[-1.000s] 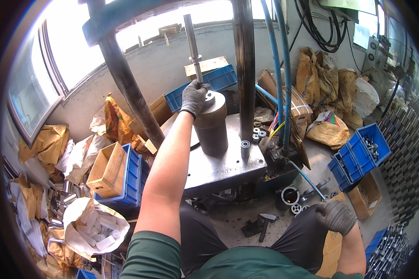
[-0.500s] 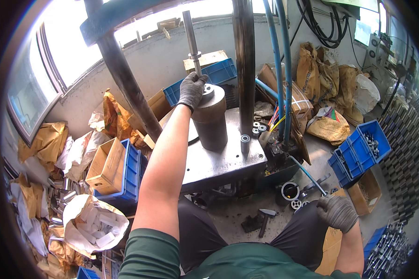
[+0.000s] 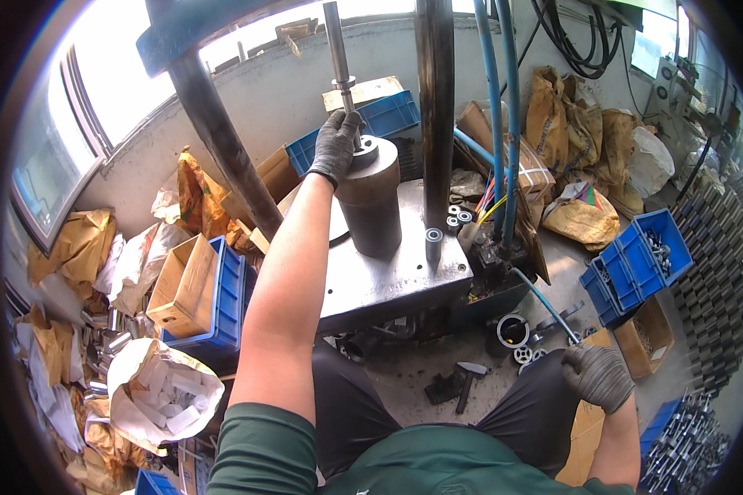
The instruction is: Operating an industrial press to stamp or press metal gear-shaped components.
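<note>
My left hand (image 3: 336, 148), in a dark grey knit glove, reaches out over a thick steel cylinder (image 3: 373, 202). Its fingers close round the lower part of a stepped metal shaft (image 3: 338, 49), which has a collar partway up. The shaft's lower end meets a round piece (image 3: 370, 152) on top of the cylinder; how deep it sits I cannot tell. The cylinder stands on a flat steel press table (image 3: 355, 299). At the lower right my right hand (image 3: 598, 378), also gloved, is closed on the end of a blue lever (image 3: 545, 303).
Dark press columns (image 3: 435, 107) rise beside the cylinder. A small bearing-ended sleeve (image 3: 433, 245) stands on the table's right side. A hammer (image 3: 468, 384) lies on the floor between my legs. Blue bins (image 3: 636, 260) stand right; a sack of white pieces (image 3: 169, 392) sits left.
My left hand has shifted slightly up and left on the shaft, uncovering more of the round piece. My right hand keeps its hold on the lever. The whole view has shifted slightly.
</note>
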Tool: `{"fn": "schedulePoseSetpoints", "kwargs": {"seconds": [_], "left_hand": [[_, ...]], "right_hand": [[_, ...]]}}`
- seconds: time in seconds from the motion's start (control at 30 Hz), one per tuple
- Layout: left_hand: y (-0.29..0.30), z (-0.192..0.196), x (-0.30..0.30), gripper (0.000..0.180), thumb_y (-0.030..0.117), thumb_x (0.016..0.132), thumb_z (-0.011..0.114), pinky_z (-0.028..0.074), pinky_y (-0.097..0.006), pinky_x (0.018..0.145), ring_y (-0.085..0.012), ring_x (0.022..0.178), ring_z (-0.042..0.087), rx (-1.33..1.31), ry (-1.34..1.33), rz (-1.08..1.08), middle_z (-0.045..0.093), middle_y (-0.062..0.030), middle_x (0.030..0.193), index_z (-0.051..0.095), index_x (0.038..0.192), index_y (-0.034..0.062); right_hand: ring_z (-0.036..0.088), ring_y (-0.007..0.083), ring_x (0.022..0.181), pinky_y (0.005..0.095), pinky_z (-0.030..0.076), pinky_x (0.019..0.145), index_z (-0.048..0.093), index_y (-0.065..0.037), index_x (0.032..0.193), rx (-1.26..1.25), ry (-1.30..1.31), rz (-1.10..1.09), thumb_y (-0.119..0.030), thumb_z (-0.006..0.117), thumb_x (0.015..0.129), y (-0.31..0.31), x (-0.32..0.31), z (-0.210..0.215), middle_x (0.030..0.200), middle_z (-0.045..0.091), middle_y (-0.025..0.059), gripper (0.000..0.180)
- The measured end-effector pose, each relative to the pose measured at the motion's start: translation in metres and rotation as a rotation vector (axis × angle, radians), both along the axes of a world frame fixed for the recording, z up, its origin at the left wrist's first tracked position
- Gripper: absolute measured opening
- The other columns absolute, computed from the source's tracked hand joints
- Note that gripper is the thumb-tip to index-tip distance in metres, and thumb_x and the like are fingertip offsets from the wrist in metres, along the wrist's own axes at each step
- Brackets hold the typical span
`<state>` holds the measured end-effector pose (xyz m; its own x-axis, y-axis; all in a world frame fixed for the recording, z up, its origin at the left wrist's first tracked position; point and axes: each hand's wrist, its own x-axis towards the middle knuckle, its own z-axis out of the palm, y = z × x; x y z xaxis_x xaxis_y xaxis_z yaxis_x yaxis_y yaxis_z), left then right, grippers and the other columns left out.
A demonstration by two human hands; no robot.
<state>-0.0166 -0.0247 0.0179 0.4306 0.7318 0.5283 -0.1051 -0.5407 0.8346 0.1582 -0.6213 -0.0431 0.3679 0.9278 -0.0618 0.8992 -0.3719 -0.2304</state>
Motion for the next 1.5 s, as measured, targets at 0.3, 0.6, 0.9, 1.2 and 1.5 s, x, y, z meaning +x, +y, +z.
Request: {"fn": "schedulePoseSetpoints", "kwargs": {"seconds": [0.3, 0.6, 0.9, 1.2, 1.5], "left_hand": [[0.002, -0.001, 0.003, 0.041, 0.046, 0.112, 0.062, 0.055, -0.031, 0.086, -0.0135, 0.093, 0.066, -0.023, 0.004, 0.033, 0.073, -0.0053, 0.1, 0.069, 0.113, 0.0058], [-0.001, -0.002, 0.002, 0.039, 0.044, 0.113, 0.062, 0.056, -0.03, 0.086, -0.0132, 0.09, 0.067, -0.04, 0.041, 0.043, 0.073, -0.0059, 0.1, 0.069, 0.112, 0.0055], [-0.007, 0.001, 0.004, 0.036, 0.034, 0.107, 0.07, 0.057, -0.033, 0.081, -0.0135, 0.087, 0.068, -0.024, -0.027, 0.058, 0.074, -0.0067, 0.1, 0.068, 0.128, 0.0055], [-0.001, 0.039, 0.021, 0.039, 0.025, 0.098, 0.082, 0.057, -0.035, 0.086, -0.0171, 0.093, 0.07, 0.233, -0.068, 0.306, 0.074, -0.0071, 0.099, 0.061, 0.126, 0.0086], [-0.011, 0.041, 0.015, 0.041, 0.037, 0.098, 0.082, 0.058, -0.038, 0.073, -0.0191, 0.077, 0.072, 0.236, -0.013, 0.374, 0.072, -0.0057, 0.084, 0.063, 0.127, 0.0146]], "right_hand": [[0.072, 0.0426, 0.082, 0.0521, 0.057, 0.077, 0.076, -0.006, 0.093, 0.026, 0.013, -0.009, -0.028, 0.065, 0.09, 0.0, 0.0, -0.003, 0.084, 0.071, 0.0217, 0.024], [0.072, 0.0423, 0.084, 0.0519, 0.057, 0.077, 0.075, -0.006, 0.093, 0.022, 0.014, 0.012, -0.026, 0.065, 0.091, 0.001, 0.003, -0.003, 0.086, 0.072, 0.0215, 0.023], [0.073, 0.0407, 0.093, 0.0487, 0.059, 0.088, 0.077, -0.005, 0.109, 0.208, -0.079, 0.053, -0.016, 0.067, 0.088, 0.023, 0.009, 0.023, 0.105, 0.075, 0.0188, 0.026], [0.075, 0.04, 0.094, 0.0465, 0.06, 0.086, 0.07, -0.003, 0.119, 0.888, -0.339, 0.065, -0.012, 0.069, 0.097, 0.177, 0.096, 0.103, 0.111, 0.074, 0.0217, 0.024], [0.074, 0.0396, 0.096, 0.0512, 0.058, 0.086, 0.075, -0.006, 0.116, 0.171, -0.084, 0.064, -0.021, 0.066, 0.092, 0.053, 0.03, 0.051, 0.106, 0.075, 0.0195, 0.029]]}}
